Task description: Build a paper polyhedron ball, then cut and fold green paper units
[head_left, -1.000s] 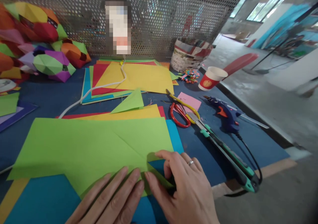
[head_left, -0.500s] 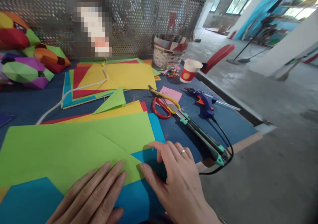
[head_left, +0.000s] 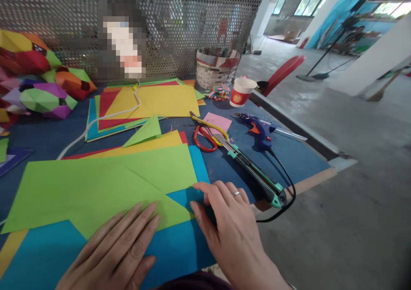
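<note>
A large folded sheet of green paper point(head_left: 105, 178) lies in front of me over sheets of blue paper point(head_left: 45, 247), with a diagonal crease running towards its right end. My left hand point(head_left: 118, 247) rests flat across the green paper's lower edge, fingers stretched out. At the right end is my right hand point(head_left: 236, 230), wearing a ring. Its thumb and forefinger are apart, their tips by the green paper's pointed corner and right edge, and it holds nothing. Beyond it lie a utility knife point(head_left: 253, 172) and scissors point(head_left: 205, 147) with red and yellow handles.
A glue gun point(head_left: 263, 135) with its cord lies right. Behind are a paper cup point(head_left: 241, 94), a woven basket point(head_left: 216, 67), stacked coloured papers point(head_left: 154, 101) and a white cable point(head_left: 96, 121). Folded paper ornaments point(head_left: 48, 97) crowd the left. The table edge point(head_left: 317, 180) drops off right.
The view has shifted slightly. The green paper's right corner now shows nearer my right thumb, which sits a little farther from my forefinger's base. Both hands stay on or beside the paper.
</note>
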`<control>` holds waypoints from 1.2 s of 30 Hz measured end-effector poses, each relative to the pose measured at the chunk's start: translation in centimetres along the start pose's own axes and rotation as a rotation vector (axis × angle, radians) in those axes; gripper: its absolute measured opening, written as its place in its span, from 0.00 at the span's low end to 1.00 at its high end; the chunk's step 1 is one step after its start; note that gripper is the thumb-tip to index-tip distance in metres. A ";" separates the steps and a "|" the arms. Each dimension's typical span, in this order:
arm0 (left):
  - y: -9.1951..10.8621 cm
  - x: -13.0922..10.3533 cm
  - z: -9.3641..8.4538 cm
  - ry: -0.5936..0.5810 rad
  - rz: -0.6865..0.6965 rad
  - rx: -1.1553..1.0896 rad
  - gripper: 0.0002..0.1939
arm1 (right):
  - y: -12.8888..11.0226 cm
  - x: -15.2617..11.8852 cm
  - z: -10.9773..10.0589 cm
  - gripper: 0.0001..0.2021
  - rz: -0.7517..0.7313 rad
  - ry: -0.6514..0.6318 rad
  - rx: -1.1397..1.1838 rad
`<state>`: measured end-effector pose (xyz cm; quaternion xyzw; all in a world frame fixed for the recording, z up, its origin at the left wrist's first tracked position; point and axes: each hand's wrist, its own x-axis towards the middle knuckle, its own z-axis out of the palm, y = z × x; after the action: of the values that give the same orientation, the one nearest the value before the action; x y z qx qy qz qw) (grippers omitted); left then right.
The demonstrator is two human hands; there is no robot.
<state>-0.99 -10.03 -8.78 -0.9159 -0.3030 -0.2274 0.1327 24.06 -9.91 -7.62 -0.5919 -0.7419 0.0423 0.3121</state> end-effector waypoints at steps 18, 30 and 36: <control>0.9 0.5 -1.0 -0.077 -0.063 0.095 0.34 | -3.6 1.1 -0.7 0.12 -0.208 -0.025 0.256; 1.4 1.2 -1.9 -0.141 -0.068 0.100 0.36 | -4.1 1.4 2.4 0.12 -0.263 -0.082 0.127; 1.2 0.3 -2.5 -0.177 -0.054 0.114 0.36 | -4.0 1.4 2.3 0.09 -0.259 -0.068 0.115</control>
<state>-0.91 -11.75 -6.63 -0.9149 -0.3504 -0.1316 0.1514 19.32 -9.10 -7.11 -0.4707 -0.8184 0.0642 0.3233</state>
